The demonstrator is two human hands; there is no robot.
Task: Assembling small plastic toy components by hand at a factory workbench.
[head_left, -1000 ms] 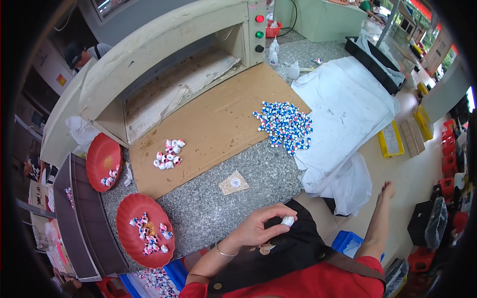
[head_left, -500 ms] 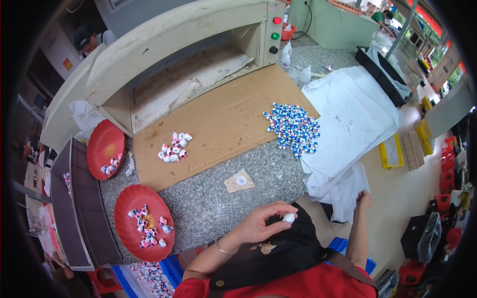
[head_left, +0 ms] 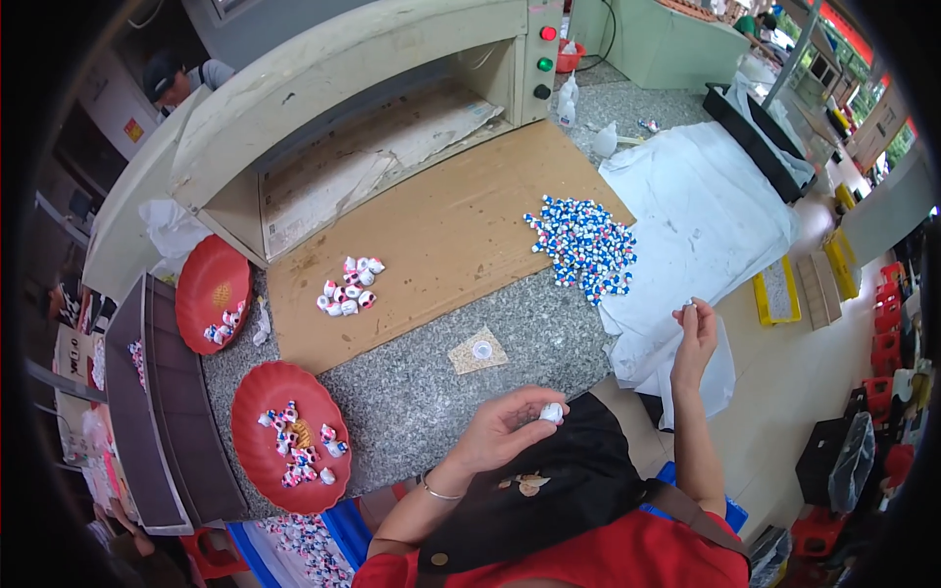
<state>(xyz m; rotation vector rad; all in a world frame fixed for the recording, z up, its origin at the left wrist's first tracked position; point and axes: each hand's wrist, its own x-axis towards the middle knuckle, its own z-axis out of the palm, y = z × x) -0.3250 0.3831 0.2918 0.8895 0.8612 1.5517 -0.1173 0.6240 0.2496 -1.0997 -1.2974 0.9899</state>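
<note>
Between thumb and fingers my left hand [head_left: 505, 428] grips a small white figurine piece [head_left: 552, 413], just past the front edge of the counter. My right hand [head_left: 694, 343] is raised over the white sheet [head_left: 701, 220] with its fingertips pinched; what lies in the pinch, if anything, is too small to name. A heap of tiny blue, white and pink pieces [head_left: 583, 245] lies at the right end of a cardboard sheet [head_left: 431, 230]. White and pink figurine pieces [head_left: 343, 299] form a smaller group on its left. A small speckled card with a round white disc [head_left: 481, 349] rests on the granite counter [head_left: 412, 402].
Two red scalloped dishes [head_left: 257, 470] [head_left: 196, 279] hold figurine pieces at the left. An open-fronted oven-like machine [head_left: 363, 69] stands behind the cardboard. Blue bins [head_left: 240, 551] sit below the counter. A black tray [head_left: 750, 142] is at the far right. Another person [head_left: 176, 83] is behind the machine.
My right hand has risen from low at the right up to the white sheet, fingers now pinched. My left hand, still gripping the white piece, has shifted slightly left and up.
</note>
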